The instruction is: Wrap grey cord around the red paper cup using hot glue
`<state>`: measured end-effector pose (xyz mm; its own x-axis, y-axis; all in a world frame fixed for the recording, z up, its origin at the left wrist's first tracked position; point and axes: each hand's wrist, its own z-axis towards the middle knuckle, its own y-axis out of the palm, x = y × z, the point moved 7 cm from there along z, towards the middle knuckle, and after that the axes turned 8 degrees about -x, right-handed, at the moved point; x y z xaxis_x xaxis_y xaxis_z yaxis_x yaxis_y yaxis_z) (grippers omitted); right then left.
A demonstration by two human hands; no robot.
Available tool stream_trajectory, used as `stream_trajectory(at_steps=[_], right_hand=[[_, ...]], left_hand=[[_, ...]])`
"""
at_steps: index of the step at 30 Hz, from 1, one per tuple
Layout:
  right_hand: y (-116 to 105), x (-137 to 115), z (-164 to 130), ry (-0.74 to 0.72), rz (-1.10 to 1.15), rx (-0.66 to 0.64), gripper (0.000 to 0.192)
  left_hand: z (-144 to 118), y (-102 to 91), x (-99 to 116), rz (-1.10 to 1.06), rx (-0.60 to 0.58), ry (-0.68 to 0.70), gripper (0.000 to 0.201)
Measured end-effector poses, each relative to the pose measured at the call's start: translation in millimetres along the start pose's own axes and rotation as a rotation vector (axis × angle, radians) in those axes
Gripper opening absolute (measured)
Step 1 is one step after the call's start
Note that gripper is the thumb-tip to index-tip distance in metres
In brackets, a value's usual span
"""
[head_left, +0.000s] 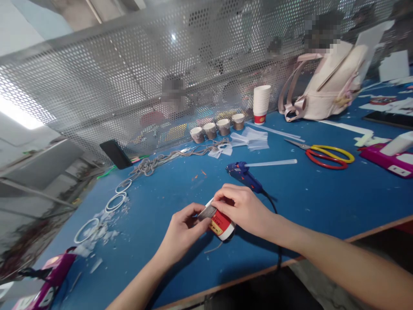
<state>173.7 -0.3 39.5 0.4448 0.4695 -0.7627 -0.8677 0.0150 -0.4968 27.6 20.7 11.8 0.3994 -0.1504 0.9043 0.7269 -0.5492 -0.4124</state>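
Observation:
A red and white paper cup [222, 224] lies tilted between my hands, just above the blue table. Grey cord [207, 212] is wound around one end of it, and a thin loose strand trails below. Fingers and thumb of my left hand [187, 230] are closed on the cord-wrapped end. My right hand [240, 206] pinches the cup's upper edge beside the cord; its fingertips are partly hidden. Just beyond my right hand lies a blue glue gun [244, 175] with a clear glue stick [271, 163] in its back.
Red-and-yellow scissors [322, 155] and a purple power strip [387, 159] lie to the right. Along the perforated screen [129, 86] stand several cord-wrapped cups [223, 127], a cup stack [262, 101] and a pink backpack [329, 94]. Left are a cord heap [151, 165], phone [115, 154] and white rings [115, 202].

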Motion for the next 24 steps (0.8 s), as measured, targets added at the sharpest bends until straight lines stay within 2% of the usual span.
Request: stream_trajectory(at_steps=[6,8,12,15,17,18,20,22,24], right_hand=[[-4.7,-3.8,0.2,-0.029,0.048,0.031,0.014],[-4.9,-7.3,-1.0,-0.048,0.057,-0.008,0.012],[3.0,-31.8,-13.6,-0.304,-0.091,-0.224,0.014],[-5.1,-38.2,-28.2,-0.414,-0.318,-0.219,0.019],[-22.8,-28.0,-31.9,-0.341,-0.37,-0.147,0.022],[-33.8,-18.0,-31.5,-0.257,-0.369,-0.117,0.023],[-56.2,12.4,-27.7,0.015,-0.4,-0.093,0.025],[-74.3,46.0,-23.7,0.305,-0.528,-0.121,0.027],[-81.8,71.8,-17.2,0.467,-0.587,-0.193,0.028]], left_hand=[[-0.5,-5.9,1.7,0.056,0.086,0.016,0.018],[0.1,-9.2,3.4,0.08,0.134,0.027,0.017],[2.0,-15.2,3.7,0.071,0.209,0.044,0.016],[3.0,-18.7,1.7,0.037,0.242,0.042,0.017],[2.7,-21.1,2.1,0.041,0.274,0.055,0.016],[2.3,-22.2,2.8,0.05,0.292,0.066,0.015],[1.3,-23.2,4.8,0.076,0.324,0.088,0.013],[0.6,-22.9,6.7,0.103,0.343,0.11,0.012],[0.6,-21.7,7.7,0.123,0.35,0.125,0.012]])
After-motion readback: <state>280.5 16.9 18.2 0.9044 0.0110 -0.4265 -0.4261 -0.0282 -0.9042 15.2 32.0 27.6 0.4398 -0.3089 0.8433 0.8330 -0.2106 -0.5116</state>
